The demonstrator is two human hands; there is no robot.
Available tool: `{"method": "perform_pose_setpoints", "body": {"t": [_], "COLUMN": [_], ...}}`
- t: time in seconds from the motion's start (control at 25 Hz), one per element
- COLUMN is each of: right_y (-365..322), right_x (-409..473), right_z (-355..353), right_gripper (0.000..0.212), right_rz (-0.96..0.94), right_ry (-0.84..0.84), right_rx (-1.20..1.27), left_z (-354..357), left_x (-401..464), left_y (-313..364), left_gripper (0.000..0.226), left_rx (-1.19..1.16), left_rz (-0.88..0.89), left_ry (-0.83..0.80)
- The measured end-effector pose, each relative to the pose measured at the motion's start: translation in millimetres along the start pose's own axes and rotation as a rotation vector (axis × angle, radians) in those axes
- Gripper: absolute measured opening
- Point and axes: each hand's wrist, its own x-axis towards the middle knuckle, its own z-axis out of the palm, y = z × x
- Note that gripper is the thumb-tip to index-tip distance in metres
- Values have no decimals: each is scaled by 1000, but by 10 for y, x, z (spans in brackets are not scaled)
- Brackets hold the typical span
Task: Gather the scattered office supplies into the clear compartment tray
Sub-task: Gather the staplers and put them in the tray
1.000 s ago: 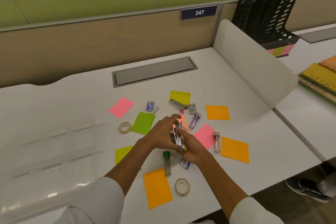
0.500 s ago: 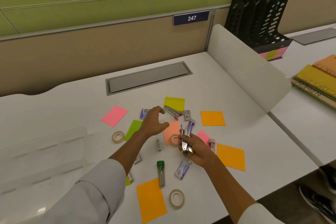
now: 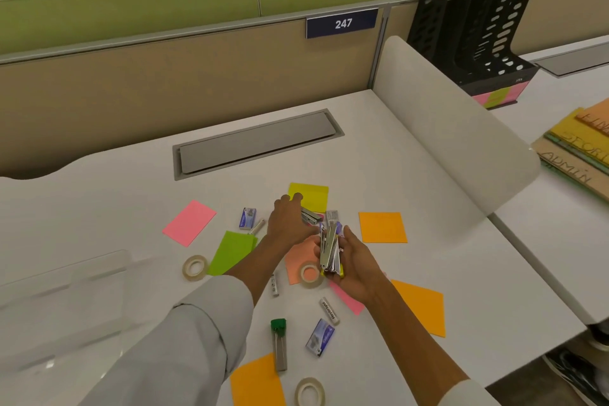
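Silver stapler (image 3: 309, 216) lies under left hand (image 3: 287, 224) fingertips, long axis left-right; right hand (image 3: 354, 265) grips upright stapler bundle (image 3: 329, 252).

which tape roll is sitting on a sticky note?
The tape roll just left of the right hand; it lies on the salmon note. The other two rest on bare desk.

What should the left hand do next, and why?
Probably curl its fingers round the stapler by the yellow note and lift it. The left hand already lies on it, the right hand holds a bundle of staplers, and the clear tray waits at left.
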Motion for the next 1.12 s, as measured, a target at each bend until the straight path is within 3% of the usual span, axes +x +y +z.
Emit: {"method": "perform_pose_setpoints", "body": {"t": [0.12, 0.32, 0.48, 0.72, 0.8, 1.0, 1.12], "right_y": [-54, -73, -55, 72, 117, 289, 423], "right_x": [37, 53, 38, -66, -147, -300, -322], "right_z": [11, -9, -36, 93, 190, 384, 437], "right_gripper": [53, 61, 78, 96, 87, 30, 21], "right_rz": [7, 28, 47, 66, 94, 75, 78], "right_ry": [-33, -9, -4, -130, -202, -236, -209], "right_rx": [23, 15, 27, 49, 46, -136, -266], "left_z": [72, -60, -391, -615, -590, -604, -680], "left_x": [46, 54, -45, -653, -851, -1174, -1322], "left_y": [-18, -106, -195, 30, 114, 103, -49], "left_gripper": [68, 88, 88, 105, 110, 116, 123], "left_rx": [27, -87, -186, -263, -236, -152, -126], "left_rz": [20, -1, 103, 353, 398, 447, 432], "left_ry": [53, 41, 129, -77, -134, -180, -163]}}
